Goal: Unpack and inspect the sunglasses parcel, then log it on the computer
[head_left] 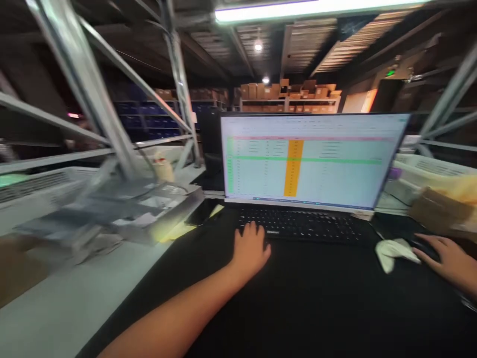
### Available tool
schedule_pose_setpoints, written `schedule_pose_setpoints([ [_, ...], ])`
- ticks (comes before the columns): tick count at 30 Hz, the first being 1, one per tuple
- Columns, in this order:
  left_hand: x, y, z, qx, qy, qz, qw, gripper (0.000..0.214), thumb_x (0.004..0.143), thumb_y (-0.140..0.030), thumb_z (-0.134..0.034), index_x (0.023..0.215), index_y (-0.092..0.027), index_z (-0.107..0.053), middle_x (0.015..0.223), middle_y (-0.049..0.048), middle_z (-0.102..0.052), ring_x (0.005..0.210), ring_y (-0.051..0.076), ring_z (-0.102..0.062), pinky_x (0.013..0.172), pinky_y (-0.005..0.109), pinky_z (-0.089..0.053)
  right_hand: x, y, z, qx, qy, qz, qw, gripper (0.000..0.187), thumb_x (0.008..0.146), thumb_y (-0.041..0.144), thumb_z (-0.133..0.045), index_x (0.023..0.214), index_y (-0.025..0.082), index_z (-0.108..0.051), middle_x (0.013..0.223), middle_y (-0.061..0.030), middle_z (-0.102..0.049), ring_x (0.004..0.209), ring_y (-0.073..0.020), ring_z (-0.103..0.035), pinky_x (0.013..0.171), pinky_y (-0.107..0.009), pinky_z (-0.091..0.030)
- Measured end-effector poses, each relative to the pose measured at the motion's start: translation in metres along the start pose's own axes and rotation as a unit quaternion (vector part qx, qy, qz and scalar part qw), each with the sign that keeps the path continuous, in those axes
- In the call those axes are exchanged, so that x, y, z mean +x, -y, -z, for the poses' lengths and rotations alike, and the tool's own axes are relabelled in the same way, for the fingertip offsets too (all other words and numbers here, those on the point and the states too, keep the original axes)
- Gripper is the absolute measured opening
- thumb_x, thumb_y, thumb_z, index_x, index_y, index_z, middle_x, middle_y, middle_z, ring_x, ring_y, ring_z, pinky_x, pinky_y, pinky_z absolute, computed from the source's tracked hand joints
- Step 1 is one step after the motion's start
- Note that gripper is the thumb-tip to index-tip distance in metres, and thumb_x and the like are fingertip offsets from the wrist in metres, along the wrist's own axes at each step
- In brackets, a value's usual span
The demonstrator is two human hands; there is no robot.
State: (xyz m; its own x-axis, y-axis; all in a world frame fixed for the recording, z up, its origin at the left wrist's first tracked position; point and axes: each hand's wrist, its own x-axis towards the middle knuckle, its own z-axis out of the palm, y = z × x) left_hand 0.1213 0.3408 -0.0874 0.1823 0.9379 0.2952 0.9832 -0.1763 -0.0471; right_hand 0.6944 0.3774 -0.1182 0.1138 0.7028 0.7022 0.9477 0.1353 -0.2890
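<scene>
My left hand rests at the left end of a black keyboard, its fingers stretched over the keys and holding nothing. Behind the keyboard a monitor displays a spreadsheet with an orange column and a green row. Far to the right, my right hand lies over a black computer mouse, partly covering it. A crumpled white cloth or tissue touches the area just left of the mouse.
A black mat covers the desk. At left lie grey plastic-wrapped packages, yellow paper and a dark phone-like object. Metal posts rise behind. An open cardboard box and a white basket stand at right.
</scene>
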Motion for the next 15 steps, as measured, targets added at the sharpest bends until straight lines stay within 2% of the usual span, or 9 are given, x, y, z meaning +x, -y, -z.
schedule_pose_setpoints([
  [2, 0.002, -0.001, -0.001, 0.012, -0.007, 0.000, 1.000, 0.055, 0.097, -0.038, -0.047, 0.145, -0.012, -0.054, 0.156, 0.0223, -0.048, 0.141, 0.038, -0.046, 0.112, 0.064, -0.040, 0.002, 0.035, 0.023, -0.016, 0.059, -0.009, 0.998, 0.066, 0.077, 0.079, -0.051, 0.106, 0.024, -0.075, 0.102, -0.0257, -0.068, 0.090, -0.0375, -0.067, 0.084, -0.060, -0.050],
  [5, 0.008, 0.000, -0.004, 0.023, -0.013, -0.007, 1.000, 0.054, 0.098, -0.038, -0.044, 0.143, -0.009, -0.055, 0.154, 0.0250, -0.048, 0.140, 0.039, -0.047, 0.109, 0.063, -0.041, 0.008, 0.081, 0.032, -0.038, 0.064, -0.002, 0.997, 0.061, 0.093, 0.063, -0.038, 0.127, 0.021, -0.067, 0.120, -0.0211, -0.066, 0.114, -0.0337, -0.063, 0.104, -0.057, -0.046],
  [7, 0.010, 0.000, -0.006, 0.028, -0.014, -0.014, 0.999, 0.055, 0.098, -0.037, -0.041, 0.144, -0.009, -0.054, 0.155, 0.0254, -0.048, 0.141, 0.039, -0.046, 0.110, 0.063, -0.040, 0.010, 0.106, 0.020, -0.040, 0.087, 0.017, 0.995, 0.056, 0.095, 0.055, -0.040, 0.131, 0.020, -0.064, 0.127, -0.0178, -0.064, 0.121, -0.0307, -0.060, 0.109, -0.052, -0.046],
  [10, 0.009, -0.001, -0.005, 0.034, -0.016, -0.020, 0.999, 0.055, 0.099, -0.036, -0.039, 0.144, -0.009, -0.053, 0.156, 0.0251, -0.047, 0.141, 0.039, -0.045, 0.110, 0.062, -0.039, 0.008, 0.140, -0.009, -0.020, 0.153, 0.066, 0.986, 0.050, 0.094, 0.050, -0.049, 0.135, 0.025, -0.063, 0.128, -0.0124, -0.065, 0.121, -0.0272, -0.061, 0.108, -0.045, -0.049],
  [13, 0.007, -0.001, -0.004, 0.033, -0.022, -0.018, 0.999, 0.054, 0.099, -0.036, -0.039, 0.143, -0.009, -0.055, 0.155, 0.0254, -0.048, 0.141, 0.038, -0.046, 0.110, 0.061, -0.040, 0.007, 0.165, -0.032, -0.008, 0.192, 0.087, 0.978, 0.051, 0.093, 0.048, -0.055, 0.138, 0.026, -0.062, 0.130, -0.0127, -0.064, 0.122, -0.0276, -0.061, 0.109, -0.045, -0.048],
  [15, 0.007, 0.000, -0.004, 0.031, -0.025, -0.016, 0.999, 0.054, 0.099, -0.036, -0.039, 0.143, -0.009, -0.055, 0.154, 0.0253, -0.048, 0.140, 0.038, -0.046, 0.110, 0.061, -0.040, 0.009, 0.173, -0.040, -0.008, 0.199, 0.085, 0.976, 0.048, 0.095, 0.046, -0.052, 0.137, 0.024, -0.062, 0.133, -0.0143, -0.062, 0.125, -0.0283, -0.059, 0.110, -0.047, -0.047],
])
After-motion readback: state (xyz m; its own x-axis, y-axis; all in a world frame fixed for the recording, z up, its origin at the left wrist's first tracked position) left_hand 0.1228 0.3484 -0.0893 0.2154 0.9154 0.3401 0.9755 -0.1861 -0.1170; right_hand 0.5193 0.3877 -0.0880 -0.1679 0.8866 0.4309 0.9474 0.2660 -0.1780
